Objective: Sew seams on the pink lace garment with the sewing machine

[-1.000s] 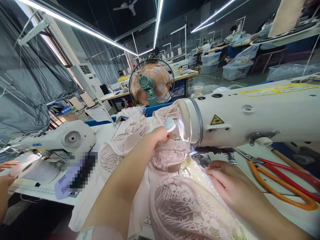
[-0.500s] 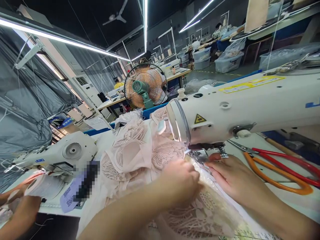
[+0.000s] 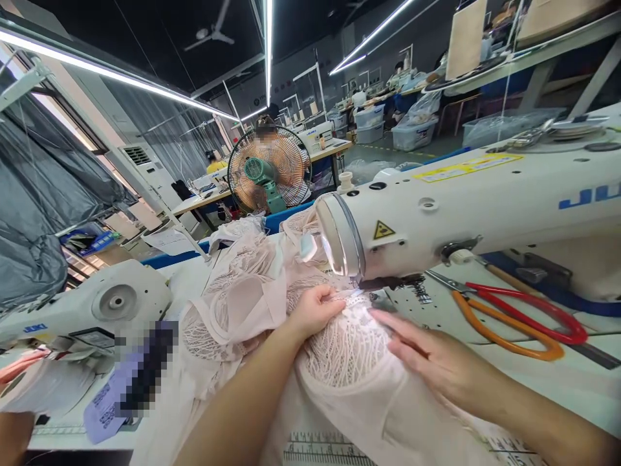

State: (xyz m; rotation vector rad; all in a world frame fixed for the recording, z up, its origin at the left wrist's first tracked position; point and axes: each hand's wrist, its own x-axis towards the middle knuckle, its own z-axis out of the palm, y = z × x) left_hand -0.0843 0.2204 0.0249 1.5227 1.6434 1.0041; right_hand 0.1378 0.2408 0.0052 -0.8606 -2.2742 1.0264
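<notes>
The left hand (image 3: pixel 315 312) was closed on the lace (image 3: pixel 344 353), its fingers curled and pinching a fold of the cloth just beside the needle area. The right hand (image 3: pixel 429 362) lay flat and open on the same lace, with the fingers stretched toward the needle and holding nothing. The lace was pale pink and lay on the table (image 3: pixel 557 382). One part was under the head of the sewing machine (image 3: pixel 466 200) and the rest was heaped to the left and behind it. The needle itself was too small to see clearly.

Scissors (image 3: pixel 514 314) with red and orange handles lay on the table to the right of the hands, well apart from them. A second machine (image 3: pixel 92 310) stood at the left. A fan (image 3: pixel 269 169) stood behind the lace heap.
</notes>
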